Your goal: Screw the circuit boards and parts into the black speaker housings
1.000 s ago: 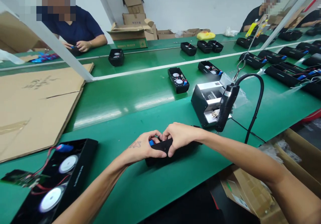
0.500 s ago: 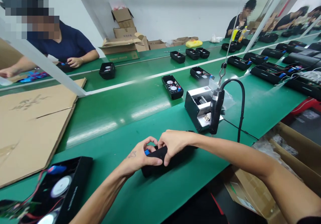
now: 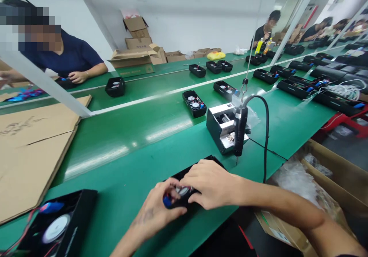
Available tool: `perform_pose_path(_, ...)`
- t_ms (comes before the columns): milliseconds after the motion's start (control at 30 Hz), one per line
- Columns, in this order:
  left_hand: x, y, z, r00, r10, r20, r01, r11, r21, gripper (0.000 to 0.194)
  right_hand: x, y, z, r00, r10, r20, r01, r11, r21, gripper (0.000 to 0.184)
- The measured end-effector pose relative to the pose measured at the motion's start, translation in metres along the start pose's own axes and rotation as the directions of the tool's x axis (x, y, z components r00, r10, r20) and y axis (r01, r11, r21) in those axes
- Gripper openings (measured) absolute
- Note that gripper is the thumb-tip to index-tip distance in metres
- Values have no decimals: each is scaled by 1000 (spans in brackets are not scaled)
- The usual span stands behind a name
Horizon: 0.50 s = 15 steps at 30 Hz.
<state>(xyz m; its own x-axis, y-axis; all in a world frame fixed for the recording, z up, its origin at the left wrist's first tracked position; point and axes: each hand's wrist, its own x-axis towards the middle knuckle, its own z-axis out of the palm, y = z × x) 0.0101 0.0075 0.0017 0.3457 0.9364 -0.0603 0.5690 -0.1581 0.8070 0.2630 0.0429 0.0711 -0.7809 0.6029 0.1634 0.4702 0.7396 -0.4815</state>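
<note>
A long black speaker housing (image 3: 188, 171) lies on the green bench in front of me, its open side showing a round speaker driver (image 3: 183, 190). My left hand (image 3: 156, 207) grips its near-left end, thumb along the front edge and fingers curled inside by a blue wrapped part (image 3: 167, 201). Across the middle of the housing rests my right hand (image 3: 211, 182), thumb at the front wall and fingers reaching over the top. Its palm hides most of the right half. An electric screwdriver (image 3: 240, 128) hangs beyond my right hand, beside a screw feeder (image 3: 222, 124).
Another open housing (image 3: 76, 220) with a driver and wires sits at lower left, near flat cardboard (image 3: 37, 145). Several housings stand on the line beyond. A co-worker (image 3: 69, 57) sits across at left. Cardboard boxes (image 3: 330, 165) with plastic bags stand at right.
The housing has rolled so its open side faces up more, and the driver now shows. My right hand has flattened over it. The whole view has shifted slightly.
</note>
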Motion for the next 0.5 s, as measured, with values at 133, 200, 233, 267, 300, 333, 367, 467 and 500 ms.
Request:
perform_pose_path(133,-32,-20,29,874,478,-83,-413,823,390,40,-60,29,-6,518,209,-830,-129,978,166,21)
perform_pose_path(200,-40,-23,37,798,602,-34,-509,703,498,31,-78,61,-9,184,290,-939,-291,929,230,30)
perform_pose_path(233,-42,-23,38,777,629,-22,-526,668,527,26,-84,77,-10,132,315,-940,-352,901,252,39)
perform_pose_path(267,-42,-23,39,766,642,-19,-530,649,545,22,-86,93,-10,145,361,-921,-394,875,281,46)
perform_pose_path(300,-42,-22,39,759,651,-23,-531,639,557,19,-87,106,-9,202,431,-879,-411,852,323,50)
perform_pose_path(333,-41,-20,39,755,655,-30,-527,633,567,17,-87,116,-8,265,507,-820,-404,831,383,49)
perform_pose_path(367,-40,-19,37,752,658,-28,-526,626,576,15,-85,122,-5,309,571,-760,-377,808,453,47)
perform_pose_path(467,-38,-17,33,739,674,14,-550,591,590,12,-80,123,8,274,636,-722,-233,772,591,41)
perform_pose_path(500,-38,-17,32,732,681,27,-560,578,593,12,-79,119,13,242,629,-739,-175,777,605,41)
